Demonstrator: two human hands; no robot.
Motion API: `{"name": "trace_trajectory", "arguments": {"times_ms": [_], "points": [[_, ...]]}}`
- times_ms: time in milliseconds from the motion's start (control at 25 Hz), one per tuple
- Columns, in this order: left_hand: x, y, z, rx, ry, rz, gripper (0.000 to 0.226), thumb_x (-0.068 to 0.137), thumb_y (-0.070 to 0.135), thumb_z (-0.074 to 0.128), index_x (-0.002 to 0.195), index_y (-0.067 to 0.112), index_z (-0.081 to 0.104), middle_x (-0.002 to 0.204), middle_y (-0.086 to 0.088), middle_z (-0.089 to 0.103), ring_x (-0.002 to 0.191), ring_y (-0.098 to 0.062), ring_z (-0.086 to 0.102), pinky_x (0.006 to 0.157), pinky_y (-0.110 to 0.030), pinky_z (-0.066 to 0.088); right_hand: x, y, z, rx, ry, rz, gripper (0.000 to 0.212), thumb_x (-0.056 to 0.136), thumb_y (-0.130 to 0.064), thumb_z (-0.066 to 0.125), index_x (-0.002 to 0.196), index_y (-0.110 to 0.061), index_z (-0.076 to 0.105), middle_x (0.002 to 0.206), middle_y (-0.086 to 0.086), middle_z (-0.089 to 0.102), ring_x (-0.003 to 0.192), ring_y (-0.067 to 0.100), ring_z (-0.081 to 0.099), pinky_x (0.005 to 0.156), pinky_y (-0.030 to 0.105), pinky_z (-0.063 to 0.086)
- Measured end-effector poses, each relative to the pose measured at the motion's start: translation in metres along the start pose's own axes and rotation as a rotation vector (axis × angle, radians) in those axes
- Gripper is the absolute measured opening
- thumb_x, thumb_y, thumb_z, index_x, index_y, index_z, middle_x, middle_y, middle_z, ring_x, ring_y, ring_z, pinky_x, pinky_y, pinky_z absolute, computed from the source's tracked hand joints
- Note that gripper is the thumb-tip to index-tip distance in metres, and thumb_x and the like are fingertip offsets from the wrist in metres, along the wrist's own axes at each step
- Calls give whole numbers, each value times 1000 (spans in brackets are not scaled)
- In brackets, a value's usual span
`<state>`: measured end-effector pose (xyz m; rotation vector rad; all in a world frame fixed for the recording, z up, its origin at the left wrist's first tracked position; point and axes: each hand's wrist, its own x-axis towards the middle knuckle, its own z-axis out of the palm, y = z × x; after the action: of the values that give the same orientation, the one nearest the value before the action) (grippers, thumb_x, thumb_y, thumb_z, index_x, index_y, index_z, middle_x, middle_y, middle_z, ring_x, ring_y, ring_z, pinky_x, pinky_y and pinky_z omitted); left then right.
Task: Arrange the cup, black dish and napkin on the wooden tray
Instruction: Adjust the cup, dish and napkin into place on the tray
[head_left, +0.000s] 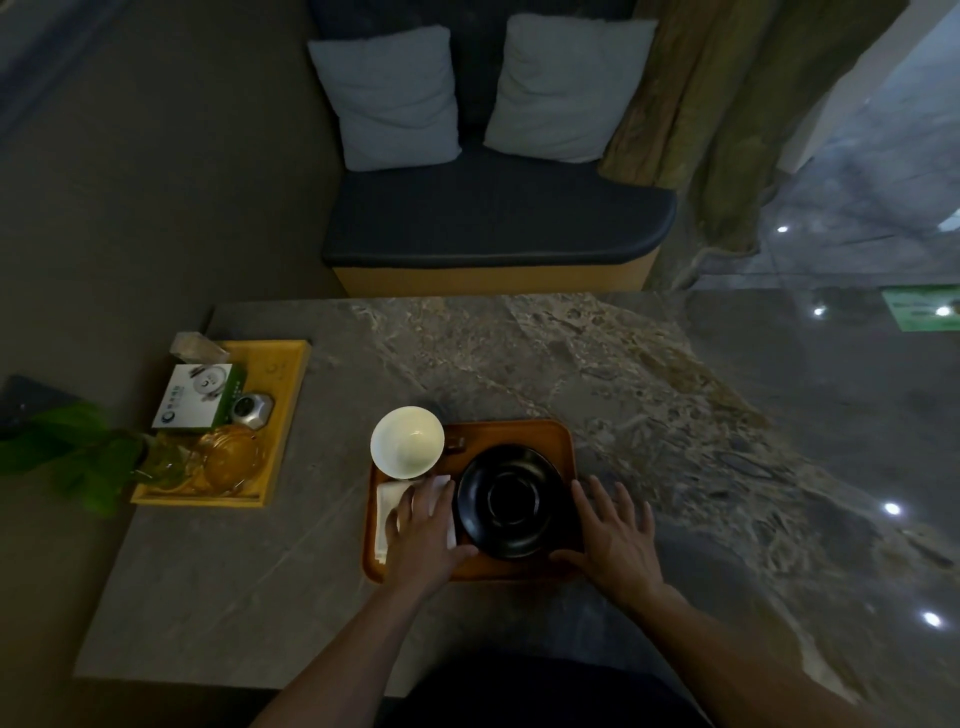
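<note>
A brown wooden tray (540, 435) lies on the stone table in front of me. A white cup (407, 441) stands upright at the tray's back left corner. The black dish (511, 501) rests on the tray's right half. A folded white napkin (387, 506) lies at the front left of the tray, partly hidden. My left hand (426, 530) lies flat on the napkin, fingers apart, thumb near the dish's rim. My right hand (615, 535) rests spread at the tray's right edge, beside the dish, holding nothing.
A yellow tray (283, 395) at the table's left holds a white and green box (197, 397), a silver object (252, 410) and glass dishes (228, 457). A green plant (72, 452) sits beside it. A bench with two cushions (488, 218) stands beyond the table.
</note>
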<state>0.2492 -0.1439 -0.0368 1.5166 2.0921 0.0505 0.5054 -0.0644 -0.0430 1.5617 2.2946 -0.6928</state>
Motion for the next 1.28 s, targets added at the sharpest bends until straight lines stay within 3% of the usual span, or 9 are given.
{"name": "trace_trajectory", "arguments": {"times_ms": [160,280,480,680,840,920,1000,1080,1280], "points": [[-18,-3,5,-78,43,-64,86,85,54,62,153,31,14,162,3,6,149,-25,1,119,-46,12,-19,14,6,-32,43,-32,83,89,-70,35,154,-28,7,164,-1,10,150,29,1,118,57,4],[-34,-5,10,-86,109,-71,76,87,54,60,151,31,25,161,4,15,148,-24,8,118,-45,17,-32,20,7,-7,89,-132,68,92,-64,39,150,-31,26,158,-2,28,148,25,16,117,55,13],[-50,-18,15,-78,140,-66,66,86,56,60,144,33,39,156,5,28,144,-20,18,116,-41,21,-46,10,9,-54,185,-262,36,89,-57,52,114,-33,65,124,-8,65,125,22,54,104,49,39],[-50,-48,3,-106,135,5,51,86,52,61,133,34,52,142,8,46,138,-15,29,113,-38,23,-51,-13,6,-81,235,-310,24,89,-54,56,101,-37,68,102,-12,72,103,16,64,92,42,48],[-48,-79,-16,-120,70,44,44,86,49,63,128,35,56,137,11,50,137,-13,30,115,-40,25,-48,-49,1,-76,262,-319,31,89,-55,47,109,-40,66,105,-13,73,101,15,66,89,40,49],[-45,-95,-27,-76,38,81,44,86,48,64,127,34,57,135,10,53,134,-11,35,114,-39,28,-43,-69,1,-88,265,-304,29,86,-53,52,107,-39,66,103,-11,73,99,16,67,89,42,50],[-40,-110,-39,-47,31,119,44,85,49,63,126,33,58,131,9,55,130,-11,41,111,-36,30,-34,-89,2,-90,235,-294,30,86,-53,57,110,-36,65,109,-7,72,107,19,64,97,46,46],[-33,-118,-50,-20,19,143,46,85,53,62,126,32,58,130,9,55,128,-11,42,109,-35,31,-25,-104,3,-106,190,-285,38,89,-57,50,118,-36,61,121,-6,67,120,18,56,107,46,36],[-14,-127,-61,67,-51,214,55,81,58,62,128,31,55,135,6,52,132,-14,37,112,-42,27,-2,-139,6,-151,97,-305,58,91,-60,39,144,-36,36,152,-5,42,145,28,25,116,55,16]]}}
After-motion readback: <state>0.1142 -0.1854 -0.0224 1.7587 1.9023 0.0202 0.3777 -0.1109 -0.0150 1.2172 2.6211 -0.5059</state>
